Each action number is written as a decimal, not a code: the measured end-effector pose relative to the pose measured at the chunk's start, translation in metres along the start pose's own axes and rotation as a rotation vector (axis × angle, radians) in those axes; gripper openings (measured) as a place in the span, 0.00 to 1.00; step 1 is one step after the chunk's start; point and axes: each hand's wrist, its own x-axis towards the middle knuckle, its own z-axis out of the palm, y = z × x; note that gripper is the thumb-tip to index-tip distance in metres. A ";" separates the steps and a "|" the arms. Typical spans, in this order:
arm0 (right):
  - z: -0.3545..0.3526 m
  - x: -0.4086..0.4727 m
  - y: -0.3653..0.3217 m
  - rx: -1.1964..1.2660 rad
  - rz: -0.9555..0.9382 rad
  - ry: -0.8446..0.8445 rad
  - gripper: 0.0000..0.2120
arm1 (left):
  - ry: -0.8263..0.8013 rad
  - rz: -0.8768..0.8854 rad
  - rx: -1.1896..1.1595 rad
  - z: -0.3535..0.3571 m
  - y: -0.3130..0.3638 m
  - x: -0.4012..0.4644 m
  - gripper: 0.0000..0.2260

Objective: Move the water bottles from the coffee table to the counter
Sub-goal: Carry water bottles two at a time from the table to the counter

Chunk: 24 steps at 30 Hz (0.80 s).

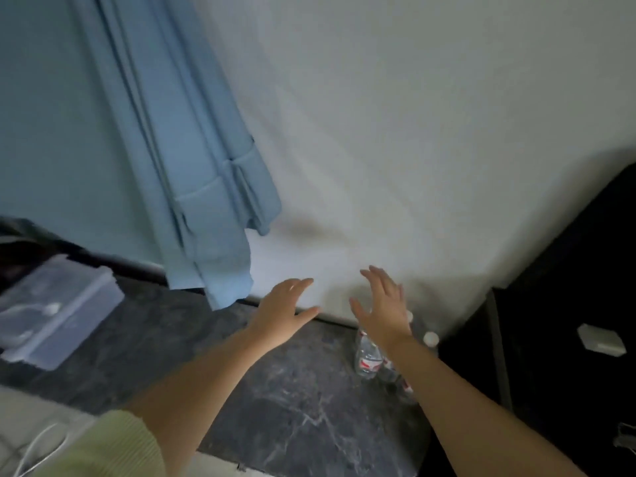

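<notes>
Clear water bottles with red-and-white labels stand on the dark marble counter point(296, 401) near the white wall, at the right. One bottle point(367, 356) shows clearly; another with a white cap point(431, 338) stands behind my right forearm, which partly hides it. My right hand point(382, 306) hovers just above the bottles, fingers spread, holding nothing. My left hand point(284, 309) is raised to the left of them, also spread and empty, apart from the bottles.
A clear plastic lidded box point(58, 311) sits on the counter at the left. A blue curtain point(192, 187) hangs down to the counter's back edge. A black cabinet point(564, 315) borders the counter on the right, with a small white object point(601, 339) on it.
</notes>
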 end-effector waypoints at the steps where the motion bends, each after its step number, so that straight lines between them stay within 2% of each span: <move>1: 0.000 0.004 -0.015 -0.051 -0.053 -0.034 0.26 | 0.031 -0.032 0.036 -0.018 -0.010 -0.012 0.28; 6: -0.008 0.022 -0.098 -0.239 -0.271 -0.135 0.24 | 0.249 -0.176 0.145 -0.113 -0.040 -0.062 0.28; 10: -0.012 0.012 -0.176 -0.323 -0.401 -0.150 0.23 | 0.394 -0.238 0.199 -0.172 -0.054 -0.123 0.26; 14: 0.006 -0.029 -0.247 -0.334 -0.512 -0.185 0.23 | 0.436 -0.288 0.307 -0.198 -0.076 -0.210 0.24; 24: 0.094 -0.157 -0.441 -0.233 -0.939 -0.360 0.24 | 0.590 -0.689 0.406 -0.284 -0.144 -0.468 0.25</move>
